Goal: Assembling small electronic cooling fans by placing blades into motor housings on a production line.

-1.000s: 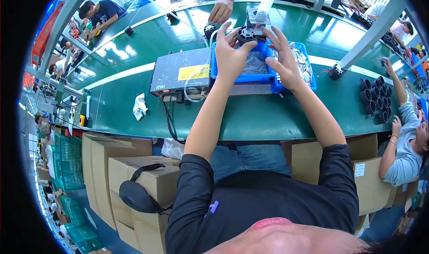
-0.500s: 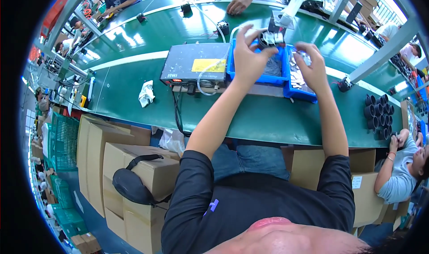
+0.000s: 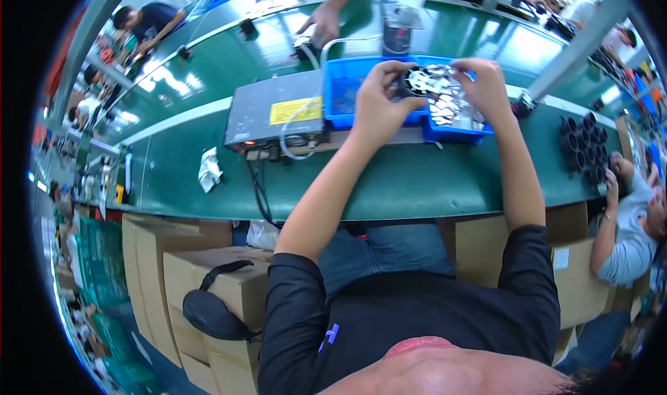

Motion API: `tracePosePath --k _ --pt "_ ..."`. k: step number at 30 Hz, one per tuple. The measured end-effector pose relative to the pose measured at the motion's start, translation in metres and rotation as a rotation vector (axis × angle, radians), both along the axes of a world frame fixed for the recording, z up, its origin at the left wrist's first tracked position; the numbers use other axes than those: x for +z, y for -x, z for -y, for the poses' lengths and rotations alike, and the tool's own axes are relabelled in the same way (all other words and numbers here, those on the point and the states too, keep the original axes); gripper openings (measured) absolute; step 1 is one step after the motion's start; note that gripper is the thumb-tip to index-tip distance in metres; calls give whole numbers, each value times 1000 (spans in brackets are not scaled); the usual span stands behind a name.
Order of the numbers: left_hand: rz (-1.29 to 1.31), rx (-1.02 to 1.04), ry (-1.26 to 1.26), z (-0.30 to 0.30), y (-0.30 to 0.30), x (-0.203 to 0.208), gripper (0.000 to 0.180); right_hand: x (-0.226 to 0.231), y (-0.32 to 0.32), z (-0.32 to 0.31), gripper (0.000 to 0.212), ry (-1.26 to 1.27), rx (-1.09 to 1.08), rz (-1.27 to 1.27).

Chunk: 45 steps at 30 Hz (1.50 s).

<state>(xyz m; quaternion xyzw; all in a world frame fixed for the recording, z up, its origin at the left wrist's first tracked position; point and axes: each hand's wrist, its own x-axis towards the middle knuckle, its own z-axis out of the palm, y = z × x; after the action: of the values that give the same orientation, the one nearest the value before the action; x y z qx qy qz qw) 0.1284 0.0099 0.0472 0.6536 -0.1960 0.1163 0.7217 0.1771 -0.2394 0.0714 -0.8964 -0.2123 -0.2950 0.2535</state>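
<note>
My left hand [image 3: 379, 107] grips a round black part with a white spoked centre [image 3: 417, 81] between thumb and fingers. It holds the part over the inner edges of two blue bins. My right hand [image 3: 485, 91] hovers at the right-hand blue bin [image 3: 455, 136], which is full of small shiny silver-white pieces [image 3: 451, 109]. Its thumb and forefinger are apart, and nothing shows between them. To the left, the other blue bin [image 3: 339, 122] holds something translucent, partly covered by my left hand.
A grey control box [image 3: 250, 107] with a yellow label and a tube sits left of the bins. Crumpled white material [image 3: 209, 170] lies farther left. Black cups [image 3: 580, 145] cluster at the right, beside a co-worker. Another person's hand [image 3: 323, 25] reaches in across the bench.
The view has shifted. My left hand has lowered the round part from near the upright stand behind the bins to beside the silver pieces. The other person's hand is now at a dark part.
</note>
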Motion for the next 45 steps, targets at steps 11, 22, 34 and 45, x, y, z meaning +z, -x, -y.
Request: tracePosePath --k 11,22,34,45 --pt "-189 -306 -88 -11 11 16 64 22 34 -19 11 -507 554 -467" --pt "-171 -302 -56 -9 11 15 72 9 23 -25 44 -908 784 -814" --pt "79 -1 -232 -4 22 18 70 4 35 -42 32 -1045 702 -793" --pt "-124 289 12 3 -2 15 62 -4 36 -68 49 -969 317 -669"
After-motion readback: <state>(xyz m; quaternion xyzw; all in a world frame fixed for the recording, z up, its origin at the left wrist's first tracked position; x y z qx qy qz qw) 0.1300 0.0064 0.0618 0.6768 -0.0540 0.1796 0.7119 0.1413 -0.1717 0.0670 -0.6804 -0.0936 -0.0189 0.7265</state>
